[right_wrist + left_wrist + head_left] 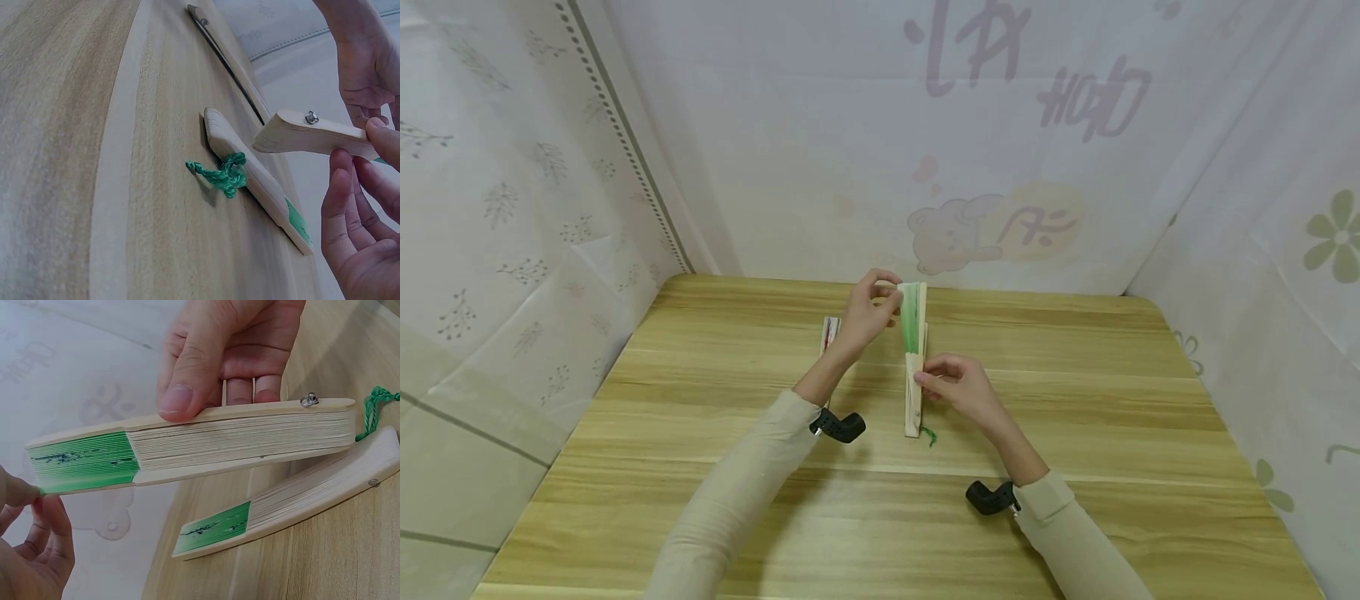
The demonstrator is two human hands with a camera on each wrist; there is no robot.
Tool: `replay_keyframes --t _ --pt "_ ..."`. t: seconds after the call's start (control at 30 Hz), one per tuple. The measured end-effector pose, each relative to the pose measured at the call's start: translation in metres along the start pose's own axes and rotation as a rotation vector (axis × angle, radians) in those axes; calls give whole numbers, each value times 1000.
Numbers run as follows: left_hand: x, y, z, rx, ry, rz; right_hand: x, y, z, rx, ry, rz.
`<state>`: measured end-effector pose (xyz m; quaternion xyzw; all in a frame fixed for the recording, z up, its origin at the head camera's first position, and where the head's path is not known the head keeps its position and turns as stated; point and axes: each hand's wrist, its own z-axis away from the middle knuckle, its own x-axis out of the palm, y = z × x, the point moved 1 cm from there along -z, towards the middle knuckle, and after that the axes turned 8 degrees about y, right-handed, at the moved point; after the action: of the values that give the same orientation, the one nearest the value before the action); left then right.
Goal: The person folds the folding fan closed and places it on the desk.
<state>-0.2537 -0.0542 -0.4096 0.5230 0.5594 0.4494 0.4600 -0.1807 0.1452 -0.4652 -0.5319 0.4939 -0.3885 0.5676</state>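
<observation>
A folded folding fan (913, 321), pale ribs with a green leaf, is held up off the table by both hands. My left hand (868, 317) pinches the far corner of its green end between thumb and fingers. Nearer the pivot, my right hand (962, 387) grips the ribs, its thumb on one outer guard (250, 411). Below, a second folded green fan (306, 494) lies on the wooden table. A green tassel (228, 178) hangs beside the lying fan's pivot end. In the right wrist view, a metal rivet (312, 117) shows on the held fan.
Another folded fan (829, 329) with a red and dark pattern lies to the left, partly hidden behind my left forearm. The wood-grain table (1075, 417) ends at a printed white curtain (820, 167) at the back, with more curtain on both sides.
</observation>
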Motion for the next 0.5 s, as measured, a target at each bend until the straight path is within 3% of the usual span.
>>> replay_keyframes --t 0.27,0.5 --pt "0 -1 1 -20 -14 13 1 3 0 19 -19 29" --pt "-1 -3 2 0 -1 -4 1 4 2 15 -26 32"
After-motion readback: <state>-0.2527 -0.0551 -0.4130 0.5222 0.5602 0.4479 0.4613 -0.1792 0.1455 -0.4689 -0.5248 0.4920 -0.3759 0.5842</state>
